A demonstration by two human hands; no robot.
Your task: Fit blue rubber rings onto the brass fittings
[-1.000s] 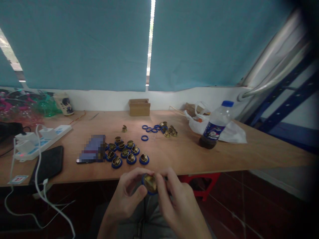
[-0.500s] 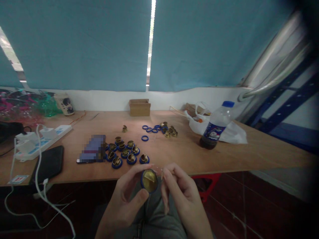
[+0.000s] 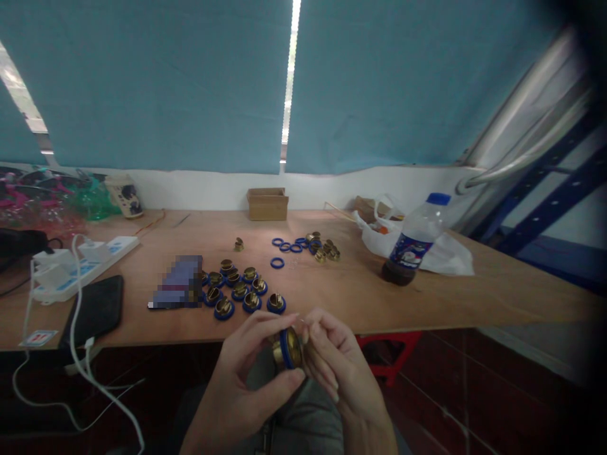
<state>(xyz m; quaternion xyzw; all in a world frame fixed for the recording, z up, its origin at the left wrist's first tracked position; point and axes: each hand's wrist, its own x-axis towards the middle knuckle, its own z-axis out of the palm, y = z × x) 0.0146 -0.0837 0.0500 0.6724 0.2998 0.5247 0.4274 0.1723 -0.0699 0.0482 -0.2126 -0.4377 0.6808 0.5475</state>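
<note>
Two bare hands meet just off the near edge of the brown wooden table (image 3: 332,303), above a lap in grey cloth (image 3: 310,420). Thumb and fingers of the left hand (image 3: 246,379) close in a firm grip around the rim of a round gold-coloured metal piece with a blue ring (image 3: 288,349), which is tilted with its face toward the right hand (image 3: 346,366). That one has its thumb and forefinger pinched together right beside the piece; something thin and clear shows faintly at the tips, too small to tell whether it is held. Beyond the left hand, a cluster of gold metal pieces seated in blue rings (image 3: 239,291) stands on the table, next to a flat, blurred-out rectangular object (image 3: 177,282). Farther back lie a single blue ring (image 3: 277,263), a group of loose blue rings (image 3: 285,247) partly against a heap of bare gold metal pieces (image 3: 331,251), and one lone gold piece (image 3: 239,244). An open brown cardboard box (image 3: 268,207) sits near the wall. Over to the right, a blue-capped plastic bottle of dark drink (image 3: 412,246) leans in front of a white plastic bag (image 3: 448,254); at the left are a black flat device (image 3: 98,306) and a white power strip (image 3: 88,272).
</note>
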